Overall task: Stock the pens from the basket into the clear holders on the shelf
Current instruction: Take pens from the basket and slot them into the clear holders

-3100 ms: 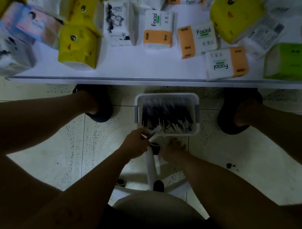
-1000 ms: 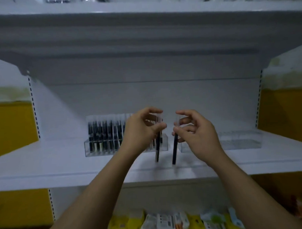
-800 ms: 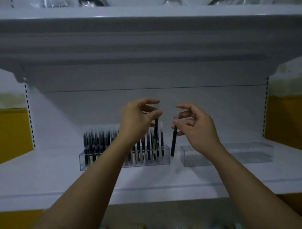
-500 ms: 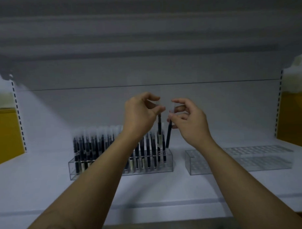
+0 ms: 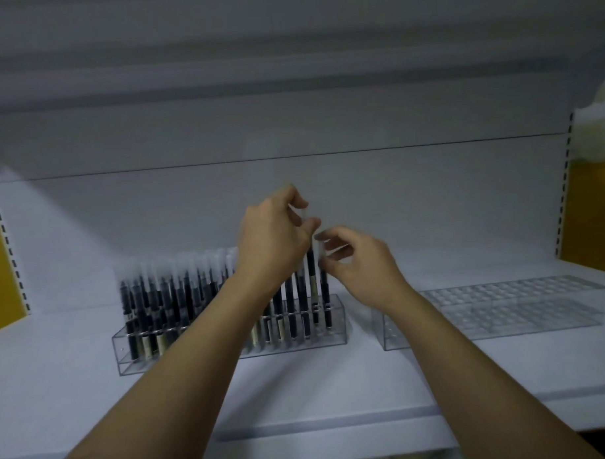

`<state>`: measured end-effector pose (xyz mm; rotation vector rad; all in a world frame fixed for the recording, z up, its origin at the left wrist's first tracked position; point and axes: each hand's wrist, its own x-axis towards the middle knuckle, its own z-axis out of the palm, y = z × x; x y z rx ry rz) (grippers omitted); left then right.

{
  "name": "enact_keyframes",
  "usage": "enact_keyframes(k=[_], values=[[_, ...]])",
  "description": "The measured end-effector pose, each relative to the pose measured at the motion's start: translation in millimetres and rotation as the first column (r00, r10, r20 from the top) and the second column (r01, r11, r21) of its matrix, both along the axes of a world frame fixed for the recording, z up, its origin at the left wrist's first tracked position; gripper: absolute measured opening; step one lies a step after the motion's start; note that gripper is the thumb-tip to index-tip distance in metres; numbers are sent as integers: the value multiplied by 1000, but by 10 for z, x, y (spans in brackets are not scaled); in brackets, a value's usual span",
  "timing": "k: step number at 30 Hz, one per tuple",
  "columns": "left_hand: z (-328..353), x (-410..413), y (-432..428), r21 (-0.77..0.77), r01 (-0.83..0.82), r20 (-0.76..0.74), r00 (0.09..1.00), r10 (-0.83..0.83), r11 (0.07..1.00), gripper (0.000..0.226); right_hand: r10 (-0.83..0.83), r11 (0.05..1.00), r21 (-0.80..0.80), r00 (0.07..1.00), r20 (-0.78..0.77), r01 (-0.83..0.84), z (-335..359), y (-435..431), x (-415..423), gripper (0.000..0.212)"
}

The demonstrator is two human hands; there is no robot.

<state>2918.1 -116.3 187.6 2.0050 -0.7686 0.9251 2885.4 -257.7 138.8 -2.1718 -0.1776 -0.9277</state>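
Observation:
A clear holder (image 5: 336, 333) on the white shelf (image 5: 299, 384) is nearly full of upright black pens with frosted caps (image 5: 180, 302). My left hand (image 5: 272, 239) pinches the cap end of a black pen (image 5: 312, 284) whose lower end stands in a slot at the holder's right end. Just to its right, my right hand (image 5: 359, 265) pinches the top of a second black pen (image 5: 326, 297), which also sits in a slot at the right edge. A second clear holder (image 5: 503, 313), to the right, has no pens. The basket is out of view.
The grey back panel (image 5: 290, 126) rises close behind the holders. Perforated uprights stand at the left (image 5: 6, 239) and right (image 5: 564, 192) sides, with yellow panels beyond them. Bare shelf surface lies in front of both holders.
I came up from the basket on the floor with a pen in each hand. Over the last second both pens came down into slots at the right end of the left holder.

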Motion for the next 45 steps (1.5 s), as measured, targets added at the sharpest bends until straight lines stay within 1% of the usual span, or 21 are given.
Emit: enact_keyframes(k=[2,5,9,14,19,23,24,26,28,31,34,37,40,42,45], values=[[22,-25,-4,35,-14,-9,1000,14,999,21,-16,998,-58,1000,-14,15,-13,-1,-39,27],[67,-49,-23,103,-72,9,997,72,992,19,-57,994,-94,998,7,57,-7,-10,-90,28],[124,-70,-28,115,-97,-37,994,102,989,17,-55,987,-156,998,-35,49,4,4,-135,36],[172,-144,-27,122,-64,-54,996,71,991,17,-36,985,-172,995,-94,19,20,32,-178,41],[196,-148,18,100,-51,-73,996,58,994,17,-44,986,-164,995,-86,29,-20,53,-172,45],[122,-107,51,204,-74,-113,989,99,976,13,-57,983,-181,994,-91,40,0,37,-165,45],[92,-98,44,244,-120,-85,986,144,962,14,-61,982,-185,994,-93,42,5,32,-162,44],[28,-86,17,325,-265,35,963,268,908,19,-67,980,-191,993,-95,48,9,29,-155,45],[-46,-74,3,356,-345,110,938,328,868,25,-74,978,-201,992,-98,53,-1,33,-152,46],[-127,-55,3,357,-339,111,940,321,870,30,-76,974,-221,991,-108,51,-8,40,-159,49],[-106,-43,-18,386,-363,122,931,343,848,30,-80,973,-225,988,-135,48,8,50,-182,51],[-86,-79,-56,458,-342,103,937,333,821,31,-77,973,-227,986,-148,42,17,92,-220,55],[-152,-123,-75,551,-290,91,953,289,783,37,-90,977,-206,980,-178,53,0,111,-269,67],[-200,-169,-16,543,-268,82,960,267,796,40,-120,976,-202,974,-193,81,-5,119,-335,74],[-283,-278,124,478,-248,81,968,239,843,47,-163,958,-263,974,-157,118,-5,145,-463,72]])
